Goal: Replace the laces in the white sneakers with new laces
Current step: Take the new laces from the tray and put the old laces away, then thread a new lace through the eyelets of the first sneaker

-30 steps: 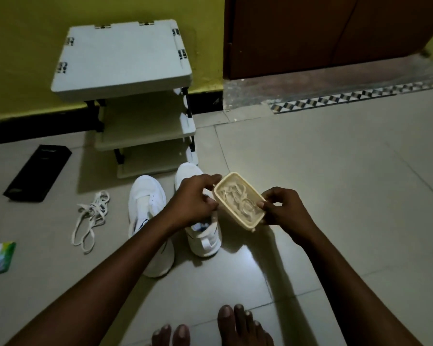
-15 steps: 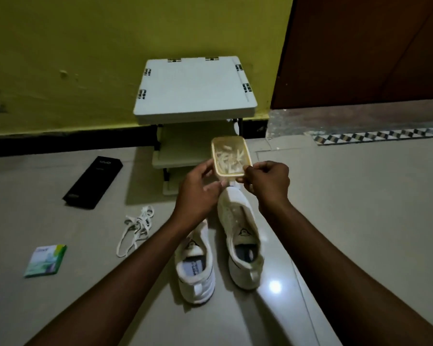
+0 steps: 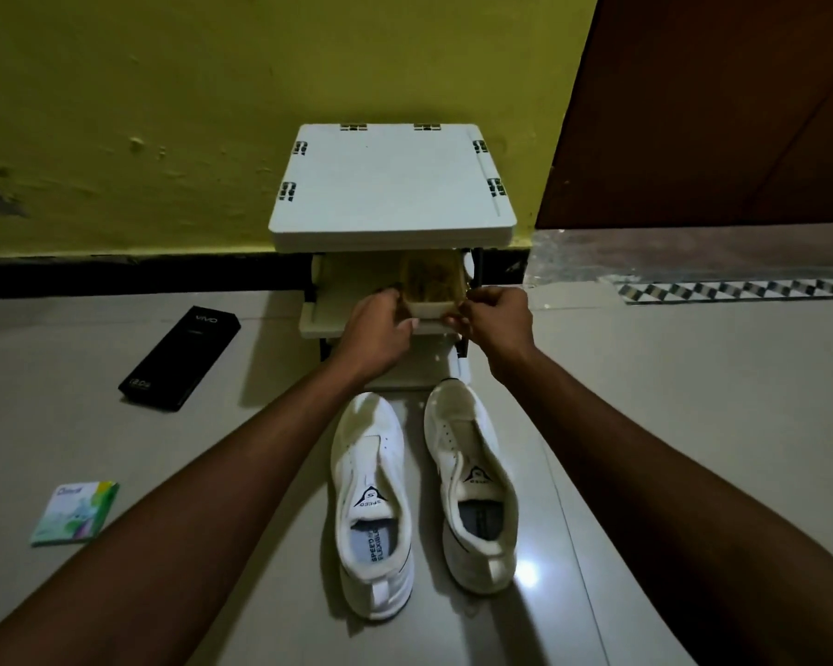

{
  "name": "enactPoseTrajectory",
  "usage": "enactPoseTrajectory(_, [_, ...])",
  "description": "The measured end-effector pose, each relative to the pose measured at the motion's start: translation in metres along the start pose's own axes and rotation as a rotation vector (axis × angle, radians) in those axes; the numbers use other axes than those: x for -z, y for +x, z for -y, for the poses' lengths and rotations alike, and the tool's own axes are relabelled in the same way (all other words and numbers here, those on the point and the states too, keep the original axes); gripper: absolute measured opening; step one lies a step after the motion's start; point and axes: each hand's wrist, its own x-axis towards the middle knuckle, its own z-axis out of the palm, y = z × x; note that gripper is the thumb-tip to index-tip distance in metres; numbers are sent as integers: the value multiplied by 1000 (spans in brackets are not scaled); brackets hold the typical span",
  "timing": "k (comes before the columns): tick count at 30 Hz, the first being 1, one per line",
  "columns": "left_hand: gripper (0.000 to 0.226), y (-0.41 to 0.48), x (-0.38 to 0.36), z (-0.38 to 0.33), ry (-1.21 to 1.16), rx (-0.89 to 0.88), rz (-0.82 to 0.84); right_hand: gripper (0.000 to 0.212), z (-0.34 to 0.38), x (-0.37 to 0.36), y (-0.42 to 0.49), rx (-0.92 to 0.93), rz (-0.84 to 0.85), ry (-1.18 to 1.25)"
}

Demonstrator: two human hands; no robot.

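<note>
Sneakers wait laceless while left hand and right hand grip the lace container, now moved onto the twelve-o'clock shelf.

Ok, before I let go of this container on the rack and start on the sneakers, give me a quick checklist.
1. Container is inside the middle shelf: ok.
2. Container's weight fully on that shelf: cannot tell, the hands cover its near edge.
3. Left hand and right hand each grip a near corner: ok.
4. Sneakers side by side on the floor, no laces in them: ok.
5. New laces in the container: cannot tell, too dim.
6. Black box and green packet lie apart from the sneakers, to the left: ok.
</note>
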Motion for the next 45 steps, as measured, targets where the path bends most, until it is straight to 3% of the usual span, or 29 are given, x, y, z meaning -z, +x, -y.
enactPoseTrajectory(3, [36,-4,4,3,0,33,-21,18,-4,2,-4,53,-13,-51])
enactPoseTrajectory(5, [47,-14,8,7,-80,52,-67,26,-6,2,-17,111,-89,-96])
enactPoseTrajectory(7, [45,-34,11,12,-190,42,-133,19,-9,-1,-36,169,-112,-113])
enactPoseTrajectory(13, [17,-113,18,54,-167,74,-311,10,-31,-33,-93,209,167,-146])
enactPoseTrajectory(16, [17,-149,16,91,-56,169,-287,14,-38,-55,-110,200,310,-180])
enactPoseTrajectory(20, [28,-189,14,135,316,348,-129,3,-47,-84,-125,262,463,-281])
enactPoseTrajectory(23, [32,-210,15,162,417,447,-19,12,-54,-101,-131,355,601,-525])
enactPoseTrajectory(31, [34,-219,12,180,175,466,-322,15,-60,-123,-126,465,745,-787])
enactPoseTrajectory(40, [9,-200,26,201,164,618,-188,18,-55,-123,-123,495,808,-842])
enactPoseTrajectory(45, [10,-197,42,189,41,598,-283,21,-56,-124,-124,524,811,-792])
